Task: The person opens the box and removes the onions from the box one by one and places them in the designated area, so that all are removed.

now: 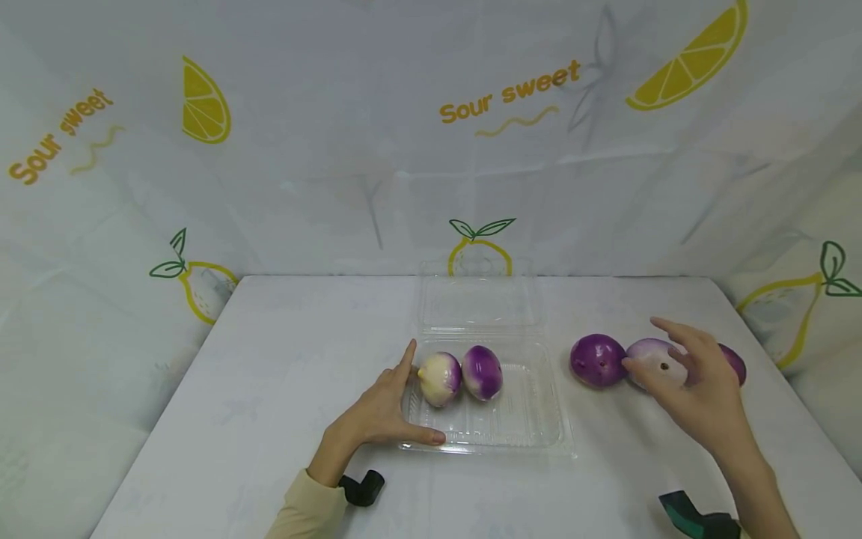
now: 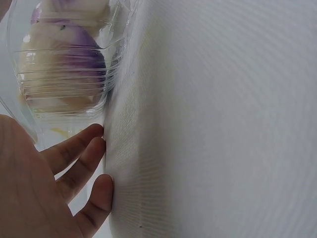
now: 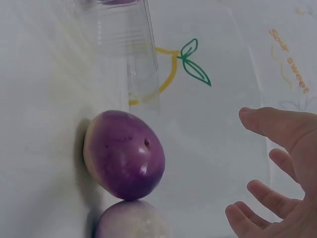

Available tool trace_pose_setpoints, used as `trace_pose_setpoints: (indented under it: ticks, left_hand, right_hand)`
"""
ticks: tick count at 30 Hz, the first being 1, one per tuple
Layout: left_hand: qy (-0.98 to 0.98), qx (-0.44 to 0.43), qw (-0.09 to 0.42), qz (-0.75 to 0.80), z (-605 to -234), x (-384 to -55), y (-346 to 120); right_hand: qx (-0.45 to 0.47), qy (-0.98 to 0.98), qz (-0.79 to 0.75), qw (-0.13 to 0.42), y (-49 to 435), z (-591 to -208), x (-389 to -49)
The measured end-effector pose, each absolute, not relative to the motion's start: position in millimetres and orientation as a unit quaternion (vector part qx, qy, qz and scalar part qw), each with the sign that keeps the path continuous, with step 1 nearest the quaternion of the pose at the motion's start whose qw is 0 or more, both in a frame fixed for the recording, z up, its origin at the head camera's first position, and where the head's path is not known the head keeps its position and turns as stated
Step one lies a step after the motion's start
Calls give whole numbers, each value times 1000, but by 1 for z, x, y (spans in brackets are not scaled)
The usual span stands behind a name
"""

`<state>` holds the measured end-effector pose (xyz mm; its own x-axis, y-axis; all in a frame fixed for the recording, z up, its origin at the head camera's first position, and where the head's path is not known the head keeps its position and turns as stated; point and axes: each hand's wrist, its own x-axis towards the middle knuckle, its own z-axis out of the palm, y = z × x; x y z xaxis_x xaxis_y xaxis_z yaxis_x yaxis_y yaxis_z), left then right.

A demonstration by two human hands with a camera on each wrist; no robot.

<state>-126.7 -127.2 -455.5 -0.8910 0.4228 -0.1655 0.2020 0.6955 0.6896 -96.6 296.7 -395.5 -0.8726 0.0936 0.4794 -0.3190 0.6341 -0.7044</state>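
Observation:
A clear plastic clamshell box (image 1: 532,423) lies with its lid raised at the back. Side by side in its left half are a mostly white turnip (image 1: 439,380) and a purple-topped turnip (image 1: 482,373). My left hand (image 1: 384,412) rests around the box's left front corner, thumb along the front edge and fingers spread at the side. Over the row at right hovers my right hand (image 1: 707,393), fingers apart and holding nothing. That row has a deep purple turnip (image 1: 597,361), a paler turnip (image 1: 649,352) and another purple turnip (image 1: 735,364), partly hidden behind the hand.
The white table (image 1: 269,389) ends at a hanging cloth (image 1: 323,150) printed with lemons and lettering. Each wrist wears a dark strap mount, the left strap mount (image 1: 364,488) and the right strap mount (image 1: 700,518). The transparent lid (image 1: 480,303) stands near the table's back edge.

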Motion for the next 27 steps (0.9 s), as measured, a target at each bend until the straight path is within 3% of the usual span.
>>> trace_pose_setpoints:
  ticks: [27]
  left_hand:
    - [905, 177, 154, 354, -454, -126, -127]
  right_hand:
    - [131, -851, 489, 141, 212, -414, -102]
